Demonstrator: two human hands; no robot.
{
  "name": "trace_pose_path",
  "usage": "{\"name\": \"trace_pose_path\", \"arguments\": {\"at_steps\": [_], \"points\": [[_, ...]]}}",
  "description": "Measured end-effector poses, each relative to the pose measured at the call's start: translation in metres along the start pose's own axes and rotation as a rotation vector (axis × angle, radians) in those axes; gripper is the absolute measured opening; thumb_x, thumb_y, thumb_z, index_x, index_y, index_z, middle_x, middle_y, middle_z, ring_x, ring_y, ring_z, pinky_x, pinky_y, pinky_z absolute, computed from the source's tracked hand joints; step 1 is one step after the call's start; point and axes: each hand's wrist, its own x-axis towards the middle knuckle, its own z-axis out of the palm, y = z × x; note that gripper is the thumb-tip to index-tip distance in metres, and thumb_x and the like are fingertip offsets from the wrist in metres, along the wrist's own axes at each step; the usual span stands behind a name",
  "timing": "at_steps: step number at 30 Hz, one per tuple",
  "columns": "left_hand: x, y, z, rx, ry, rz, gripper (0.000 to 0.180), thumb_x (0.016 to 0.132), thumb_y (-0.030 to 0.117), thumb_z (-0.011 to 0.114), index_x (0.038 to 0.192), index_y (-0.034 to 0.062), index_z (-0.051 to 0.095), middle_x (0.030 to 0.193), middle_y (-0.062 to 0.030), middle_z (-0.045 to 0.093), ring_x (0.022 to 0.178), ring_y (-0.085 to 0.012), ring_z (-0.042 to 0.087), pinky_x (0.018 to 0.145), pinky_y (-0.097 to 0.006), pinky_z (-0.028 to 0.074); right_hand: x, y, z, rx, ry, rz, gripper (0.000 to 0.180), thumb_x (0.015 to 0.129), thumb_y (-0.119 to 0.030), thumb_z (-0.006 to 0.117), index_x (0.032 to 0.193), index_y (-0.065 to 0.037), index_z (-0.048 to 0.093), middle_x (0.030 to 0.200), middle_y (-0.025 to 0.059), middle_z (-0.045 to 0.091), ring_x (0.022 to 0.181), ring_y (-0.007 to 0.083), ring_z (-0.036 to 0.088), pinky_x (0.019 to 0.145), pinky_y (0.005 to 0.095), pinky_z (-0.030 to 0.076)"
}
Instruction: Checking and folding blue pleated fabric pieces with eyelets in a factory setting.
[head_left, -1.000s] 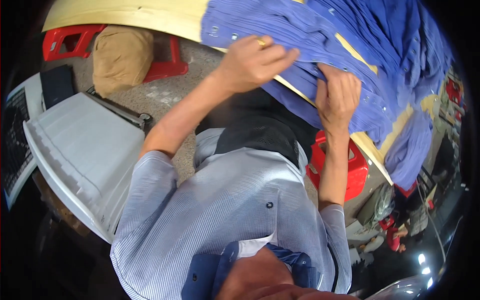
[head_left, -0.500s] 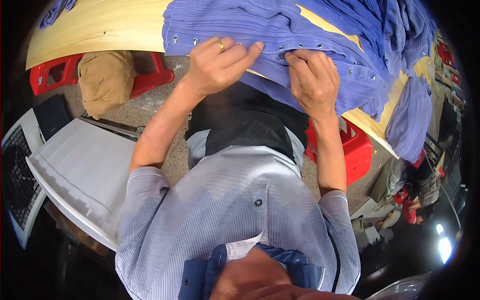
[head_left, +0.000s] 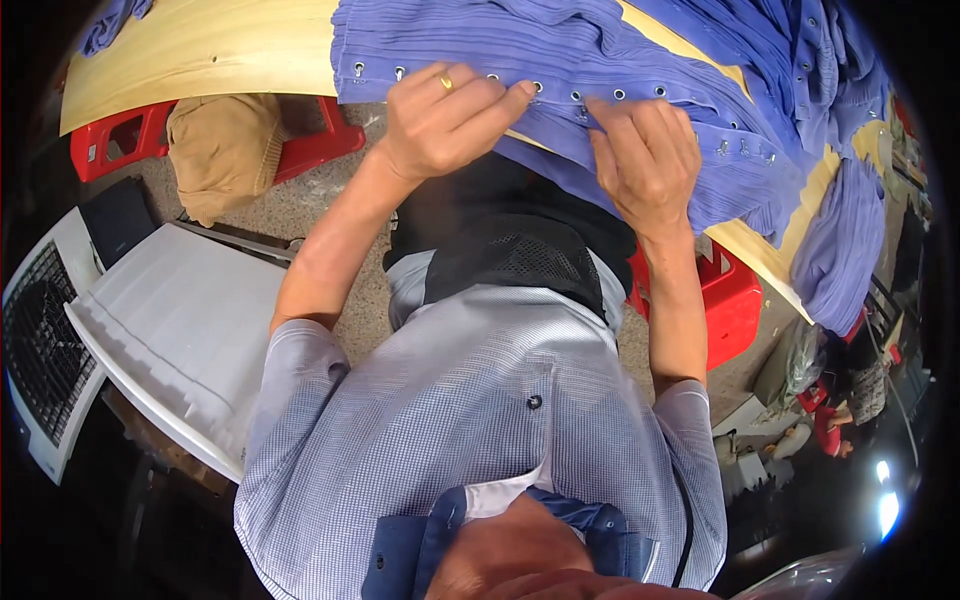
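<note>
- Left hand (head_left: 445,118), in the head view and taking the middle of that view as the dial's centre, sits just short of 12 o'clock with its fingers curled in; a gold ring (head_left: 447,82) is on one finger. Its thumb and forefinger tips are at the eyelet edge of a violet ribbed garment (head_left: 490,40); whether they nip the cloth, I cannot tell.
- Right hand (head_left: 648,160) is between 1 and 2 o'clock, fingers bent, tips against the same garment beside a metal eyelet (head_left: 577,97); their grip is hidden, so I cannot tell how firmly it holds, if at all.
- The garment lies at 12 to 2 o'clock, spread over a pale wooden desk (head_left: 200,75), its lower part draped past the near edge. Small metal hooks (head_left: 744,148) show on it at 2 o'clock, past the right hand.
- Deeper blue cloth (head_left: 750,35) is heaped toward half past 1, and another violet piece (head_left: 840,250) hangs over the desk's edge near 3 o'clock. A small violet scrap of cloth (head_left: 105,30) rests on the desk around 10 o'clock.
- At 10 o'clock, below the desk, tan cloth (head_left: 225,150) lies over a red stool (head_left: 110,140).
- At 9 o'clock is a whitish plastic piece (head_left: 190,320), with a black grille (head_left: 48,335) in a white frame farther out.
- A second red stool (head_left: 730,315) is at 3 o'clock, beside the right forearm.
</note>
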Motion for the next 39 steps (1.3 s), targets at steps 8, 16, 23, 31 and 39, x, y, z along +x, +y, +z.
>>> {"name": "trace_pose_path", "arguments": {"at_steps": [8,16,23,31,39], "points": [[-0.004,-0.001,-0.002,-0.005,-0.034,0.010,0.019,0.076,0.010,0.085,0.095,0.0106,0.082,0.076,0.0029,0.060,0.064,-0.0135,0.059,0.055,-0.029,0.046,0.001,0.000,0.001,-0.018,0.025,-0.042,0.022,0.078,-0.003,0.085,0.099,-0.007,0.080,0.084,0.0023,0.063,0.078,0.0217,0.065,0.072,0.0375,0.051],[0.016,0.004,-0.017,-0.130,-0.241,-0.271,0.024,0.080,0.025,0.093,0.094,0.0130,0.077,0.093,-0.0006,0.072,0.075,-0.0245,0.070,0.065,-0.036,0.057,-0.003,0.001,-0.002,0.040,0.004,0.017,0.022,0.078,-0.004,0.087,0.098,-0.007,0.078,0.086,0.0033,0.065,0.080,0.0239,0.067,0.072,0.0379,0.051],[0.048,0.027,-0.037,-0.025,-0.416,-0.385,0.033,0.087,0.028,0.094,0.108,0.0107,0.076,0.086,-0.0042,0.073,0.077,-0.0271,0.073,0.066,-0.038,0.056,-0.005,0.003,-0.006,0.143,0.032,-0.008,0.023,0.081,-0.015,0.093,0.097,-0.008,0.078,0.095,0.0039,0.070,0.085,0.0248,0.068,0.076,0.0393,0.052],[0.072,0.028,-0.014,-0.094,-0.535,-0.237,0.026,0.087,0.014,0.085,0.110,0.0084,0.074,0.106,-0.0069,0.068,0.096,-0.0297,0.070,0.082,-0.043,0.057,-0.010,0.000,0.002,0.054,0.074,-0.058,0.022,0.080,-0.015,0.091,0.096,-0.008,0.077,0.101,0.0027,0.071,0.091,0.0233,0.068,0.082,0.0398,0.052],[0.057,0.043,0.003,-0.056,-0.413,-0.349,0.027,0.088,0.001,0.078,0.115,0.0064,0.076,0.102,-0.0086,0.069,0.093,-0.0313,0.071,0.079,-0.043,0.060,-0.008,0.001,0.000,0.161,0.039,0.040,0.018,0.085,-0.011,0.086,0.101,-0.007,0.079,0.099,0.0038,0.071,0.092,0.0241,0.069,0.083,0.0392,0.052]]}}
